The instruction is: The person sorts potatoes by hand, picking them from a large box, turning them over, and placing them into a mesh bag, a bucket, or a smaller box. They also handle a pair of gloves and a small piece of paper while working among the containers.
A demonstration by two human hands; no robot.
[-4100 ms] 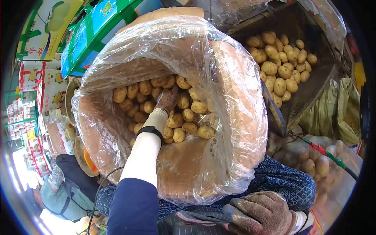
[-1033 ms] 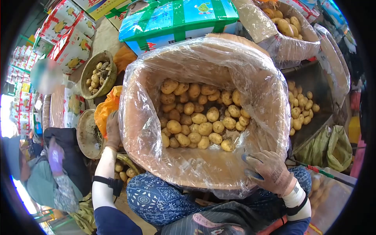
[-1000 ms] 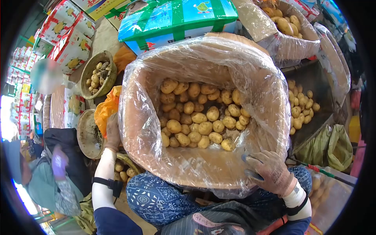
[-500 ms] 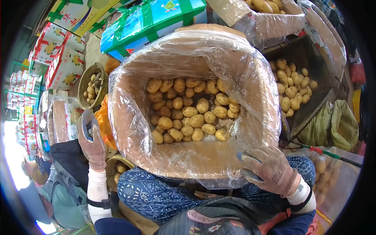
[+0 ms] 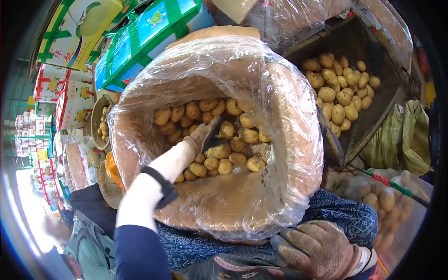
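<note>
1. Yellow-brown, soil-flecked potatoes (image 5: 225, 166) lie piled inside a brown cardboard box (image 5: 219, 200) lined with clear plastic.
2. Of the hands, the left hand (image 5: 203, 136), in a brown knit glove, reaches down among them, its forearm slanting over the box's near-left side; thumb and fingers are parted, but any grip is unclear.
3. Palm down, the similarly gloved right hand (image 5: 322, 249) rests on blue patterned trousers (image 5: 345, 212), fingers loosely bent; its hidden underside leaves closure and contents unclear.
</note>
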